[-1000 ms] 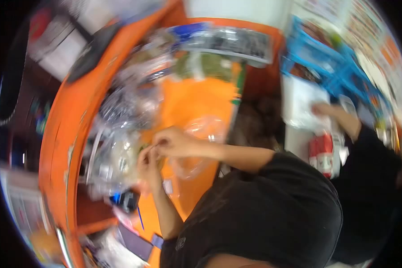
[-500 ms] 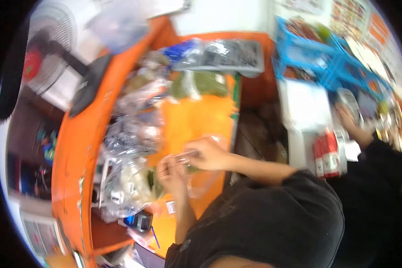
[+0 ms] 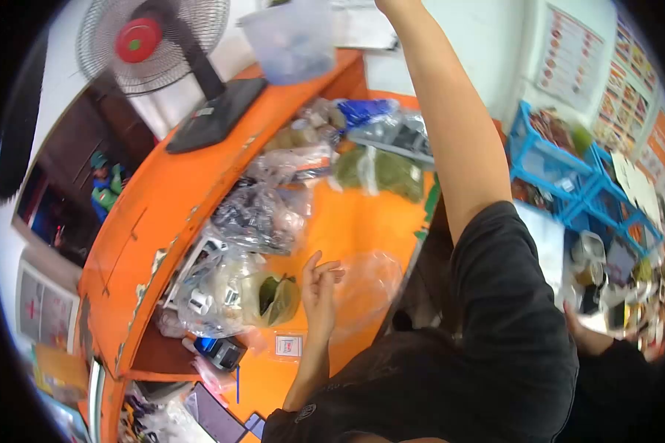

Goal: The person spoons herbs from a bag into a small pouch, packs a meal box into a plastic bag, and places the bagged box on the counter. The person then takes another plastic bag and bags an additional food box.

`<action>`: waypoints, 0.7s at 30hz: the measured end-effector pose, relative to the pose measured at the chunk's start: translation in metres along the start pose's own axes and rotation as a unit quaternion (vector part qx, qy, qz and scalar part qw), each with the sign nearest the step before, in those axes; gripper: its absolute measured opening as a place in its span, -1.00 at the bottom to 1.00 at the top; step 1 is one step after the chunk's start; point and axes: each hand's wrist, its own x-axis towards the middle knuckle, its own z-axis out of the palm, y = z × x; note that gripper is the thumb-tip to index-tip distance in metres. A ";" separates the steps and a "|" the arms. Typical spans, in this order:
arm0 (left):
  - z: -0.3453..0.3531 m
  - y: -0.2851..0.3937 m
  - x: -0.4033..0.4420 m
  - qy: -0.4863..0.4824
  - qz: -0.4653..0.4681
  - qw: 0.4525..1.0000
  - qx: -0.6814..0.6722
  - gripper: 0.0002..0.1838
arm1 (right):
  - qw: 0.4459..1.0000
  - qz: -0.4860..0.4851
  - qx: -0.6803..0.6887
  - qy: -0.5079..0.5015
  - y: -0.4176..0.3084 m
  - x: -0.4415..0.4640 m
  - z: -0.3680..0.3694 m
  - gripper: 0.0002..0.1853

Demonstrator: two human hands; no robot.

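My left hand (image 3: pixel 321 289) is over the orange table (image 3: pixel 347 229), palm partly up, fingers apart and slightly curled, with nothing in it. Just left of it stands an open bag with dark green contents (image 3: pixel 275 299). A clear plastic bag (image 3: pixel 369 284) lies flat to its right. Below the hand is a small card with red print (image 3: pixel 288 345). My right arm stretches up past the far end of the table; only the base of my right hand (image 3: pixel 397 6) shows at the top edge, its fingers out of frame.
Plastic bags (image 3: pixel 255 214) line the table's left side beneath an orange ledge (image 3: pixel 155 214) bearing a fan (image 3: pixel 222 111) and a clear tub (image 3: pixel 292 40). Blue baskets (image 3: pixel 554 159) stand at right. A co-worker's arm (image 3: pixel 587 336) is at lower right. A card terminal (image 3: pixel 222 353) sits lower left.
My hands were together over the table; they have parted. My right arm has swung up to the top edge, and my left hand has opened. The view has shifted, showing more of the fan and tub.
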 end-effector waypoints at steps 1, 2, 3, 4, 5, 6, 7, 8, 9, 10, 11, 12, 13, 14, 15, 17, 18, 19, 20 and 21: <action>-0.002 -0.007 0.001 -0.016 -0.004 1.000 -0.025 -0.55 | 0.998 -0.004 -0.056 -0.016 -0.017 -0.028 -0.020 -0.64; -0.004 -0.017 0.004 -0.042 -0.017 0.998 -0.052 -0.56 | 0.992 -0.002 -0.124 -0.027 -0.031 -0.058 -0.048 -0.65; -0.002 -0.028 0.003 -0.077 -0.041 0.993 -0.079 -0.57 | 0.985 0.019 -0.122 -0.121 -0.045 -0.088 -0.086 -0.59; 0.005 -0.031 0.002 -0.119 -0.058 0.990 -0.057 -0.60 | 0.968 -0.065 -0.242 -0.010 -0.004 -0.115 -0.099 -0.77; 0.014 -0.030 0.003 -0.161 -0.070 0.984 -0.036 -0.63 | 0.974 0.010 -0.226 -0.035 -0.007 -0.148 -0.137 -0.71; 0.026 -0.033 -0.001 -0.197 -0.075 0.977 -0.015 -0.66 | 0.947 0.039 -0.318 0.000 -0.014 -0.183 -0.172 -0.66; 0.039 -0.047 -0.008 -0.234 -0.103 0.966 0.031 -0.70 | 0.914 0.062 -0.400 0.026 -0.018 -0.212 -0.202 -0.61; 0.048 -0.066 -0.015 -0.263 -0.126 0.953 0.079 -0.73 | 0.845 0.130 -0.516 0.052 -0.017 -0.239 -0.239 -0.63; 0.062 -0.083 -0.023 -0.290 -0.102 0.947 0.088 -0.78 | 0.762 0.198 -0.613 0.071 -0.013 -0.267 -0.282 -0.58; 0.077 -0.096 -0.031 -0.317 -0.077 0.941 0.096 -0.83 | 0.674 0.207 -0.705 0.083 -0.010 -0.297 -0.327 -0.54; 0.098 -0.108 -0.047 -0.343 -0.011 0.937 0.062 -0.88 | 0.579 0.213 -0.782 0.091 -0.009 -0.326 -0.370 -0.49; 0.128 -0.100 -0.065 -0.281 -0.019 0.959 -0.019 -0.92 | 0.491 0.294 -0.811 0.123 -0.021 -0.341 -0.394 -0.44; 0.139 -0.098 -0.070 -0.283 -0.052 0.957 -0.041 -0.94 | 0.465 0.315 -0.817 0.126 -0.035 -0.352 -0.424 -0.39; 0.149 -0.096 -0.075 -0.284 -0.085 0.953 -0.062 -0.94 | 0.457 0.322 -0.818 0.136 -0.051 -0.359 -0.450 -0.39; 0.152 -0.103 -0.073 -0.350 -0.140 0.926 -0.024 -0.92 | 0.452 0.328 -0.817 0.145 -0.066 -0.364 -0.473 -0.38; 0.163 -0.101 -0.063 -0.440 -0.184 0.869 0.131 -0.83 | 0.470 0.418 -0.749 0.207 -0.104 -0.360 -0.498 -0.34; 0.175 -0.107 -0.058 -0.477 -0.182 0.851 0.117 -0.76 | 0.469 0.445 -0.735 0.203 -0.113 -0.368 -0.530 -0.27; 0.188 -0.116 -0.053 -0.515 -0.180 0.832 0.103 -0.68 | 0.466 0.472 -0.721 0.200 -0.118 -0.379 -0.561 -0.21; 0.203 -0.141 -0.056 -0.507 -0.149 0.845 0.079 -0.61 | 0.474 0.563 -0.644 0.209 -0.122 -0.388 -0.574 -0.15; 0.220 -0.176 -0.067 -0.497 -0.117 0.858 0.054 -0.53 | 0.474 0.645 -0.560 0.215 -0.125 -0.393 -0.584 -0.10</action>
